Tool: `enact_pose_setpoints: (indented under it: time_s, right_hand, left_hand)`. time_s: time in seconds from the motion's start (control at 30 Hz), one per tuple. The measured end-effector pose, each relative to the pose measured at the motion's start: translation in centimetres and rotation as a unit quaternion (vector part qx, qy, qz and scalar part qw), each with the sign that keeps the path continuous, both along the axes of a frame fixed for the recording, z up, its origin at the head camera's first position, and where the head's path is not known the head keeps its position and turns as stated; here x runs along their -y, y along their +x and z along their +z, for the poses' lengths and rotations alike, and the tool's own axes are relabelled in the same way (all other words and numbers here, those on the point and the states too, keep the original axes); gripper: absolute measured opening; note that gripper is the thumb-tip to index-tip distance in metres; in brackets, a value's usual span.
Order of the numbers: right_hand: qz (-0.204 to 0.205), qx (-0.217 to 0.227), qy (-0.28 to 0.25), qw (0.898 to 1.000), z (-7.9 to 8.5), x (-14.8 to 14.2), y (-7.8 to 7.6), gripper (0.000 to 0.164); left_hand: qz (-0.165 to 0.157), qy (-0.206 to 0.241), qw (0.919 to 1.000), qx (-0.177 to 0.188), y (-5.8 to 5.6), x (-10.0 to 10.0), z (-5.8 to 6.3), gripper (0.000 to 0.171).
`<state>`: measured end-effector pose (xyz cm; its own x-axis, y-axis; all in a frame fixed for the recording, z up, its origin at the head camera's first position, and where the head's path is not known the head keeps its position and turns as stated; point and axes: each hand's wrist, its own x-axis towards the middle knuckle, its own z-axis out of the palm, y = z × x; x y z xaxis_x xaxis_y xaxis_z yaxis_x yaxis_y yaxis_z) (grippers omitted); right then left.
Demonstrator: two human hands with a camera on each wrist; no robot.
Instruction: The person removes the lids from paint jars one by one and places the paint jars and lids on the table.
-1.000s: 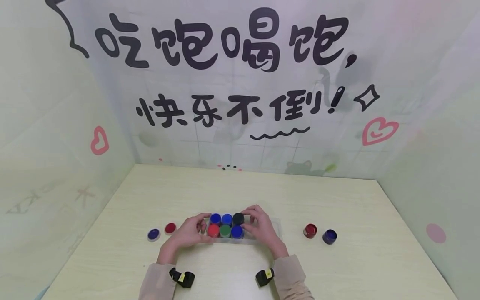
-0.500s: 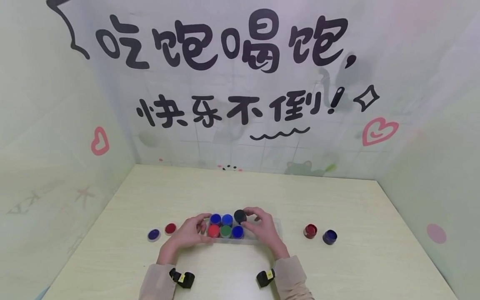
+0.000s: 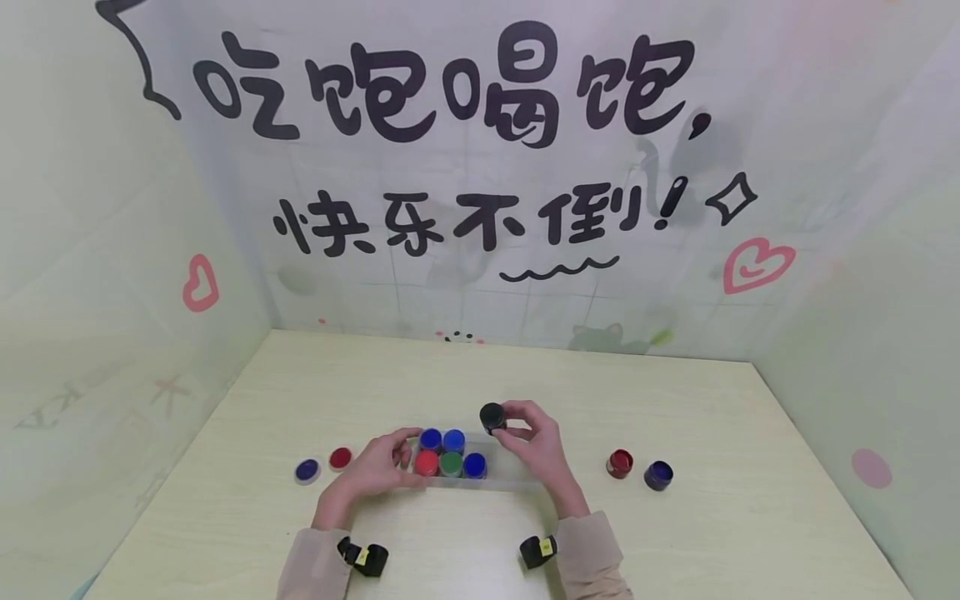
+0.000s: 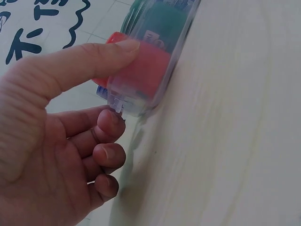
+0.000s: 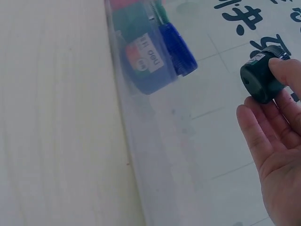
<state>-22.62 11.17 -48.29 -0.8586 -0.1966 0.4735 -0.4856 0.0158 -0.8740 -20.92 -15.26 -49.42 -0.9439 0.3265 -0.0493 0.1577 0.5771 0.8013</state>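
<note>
A clear plastic box (image 3: 510, 482) lies on the table before me, holding several paint jars in its left part. In front stand a red jar (image 3: 427, 463), a green jar (image 3: 451, 464) and a blue jar (image 3: 475, 466); two blue jars (image 3: 442, 439) stand behind. My left hand (image 3: 378, 463) grips the box's left end, its thumb on the front wall by the red jar (image 4: 146, 70). Above the back edge, my right hand (image 3: 543, 437) pinches a dark green, nearly black paint jar (image 5: 263, 77) between thumb and fingers. That jar is lidded and tilted, apart from the box.
On the table at left lie a blue lid (image 3: 307, 471) and a red lid (image 3: 341, 458). To the right stand an uncapped red jar (image 3: 620, 463) and an uncapped blue jar (image 3: 658, 476). A printed cloth wall (image 3: 480, 300) encloses the table's back and sides.
My right hand has lifted the dark paint jar out of the box's back row, up and slightly to the right. The left hand stays at the box's end.
</note>
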Motion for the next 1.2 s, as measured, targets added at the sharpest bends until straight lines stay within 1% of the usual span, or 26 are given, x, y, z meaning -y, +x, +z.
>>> enact_pose_setpoints:
  time_s: [0.1, 0.17, 0.23, 0.3, 0.4, 0.53, 0.63, 0.73, 0.9, 1.03, 1.2]
  right_hand:
    - [-0.001, -0.005, -0.019, 1.0, 0.8, 0.1, 0.2, 0.033]
    - [-0.004, -0.006, -0.027, 1.0, 1.3, 0.1, 0.3, 0.033]
    - [-0.006, -0.006, -0.034, 0.999, 1.9, 0.2, 0.4, 0.033]
    - [-0.009, -0.007, -0.037, 0.999, 2.4, 0.2, 0.5, 0.032]
    - [-0.015, -0.022, -0.046, 0.999, 3.2, 0.3, 0.6, 0.031]
    - [-0.015, -0.05, -0.064, 0.997, 3.8, 0.5, 0.6, 0.03]
    - [-0.013, -0.068, -0.074, 0.995, 4.3, 0.6, 0.7, 0.029]
    - [-0.014, -0.08, -0.083, 0.993, 4.8, 0.6, 0.8, 0.029]
    - [-0.012, -0.086, -0.102, 0.991, 5.6, 0.7, 1.0, 0.028]
    - [-0.01, -0.088, -0.114, 0.99, 6.2, 0.7, 1.2, 0.028]
    - [-0.009, -0.094, -0.124, 0.988, 7.0, 0.8, 1.4, 0.027]
  left_hand:
    - [0.001, -0.015, 0.9999, 0.001, 0.1, 0.1, 0.8, 0.079]
    - [0.0, -0.026, 0.9996, -0.007, 0.1, 0.1, 1.6, 0.078]
    - [0.0, -0.036, 0.9991, -0.022, -0.1, 0.0, 2.4, 0.074]
    - [-0.005, -0.037, 0.9979, -0.052, -0.3, -0.2, 3.4, 0.065]
    - [-0.013, -0.014, 0.9939, -0.108, -0.7, -0.8, 5.0, 0.049]
    - [-0.021, 0.038, 0.9815, -0.186, -0.8, -2.3, 7.7, 0.033]
    - [-0.017, 0.065, 0.9734, -0.219, -0.8, -3.5, 9.5, 0.03]
    - [-0.02, 0.074, 0.969, -0.235, -0.9, -4.6, 10.9, 0.031]
    - [-0.056, 0.075, 0.9629, -0.253, -1.0, -6.3, 12.8, 0.034]
    - [-0.081, 0.073, 0.958, -0.265, -1.2, -7.0, 13.7, 0.034]
    - [-0.106, 0.079, 0.954, -0.269, -1.6, -7.7, 14.0, 0.032]
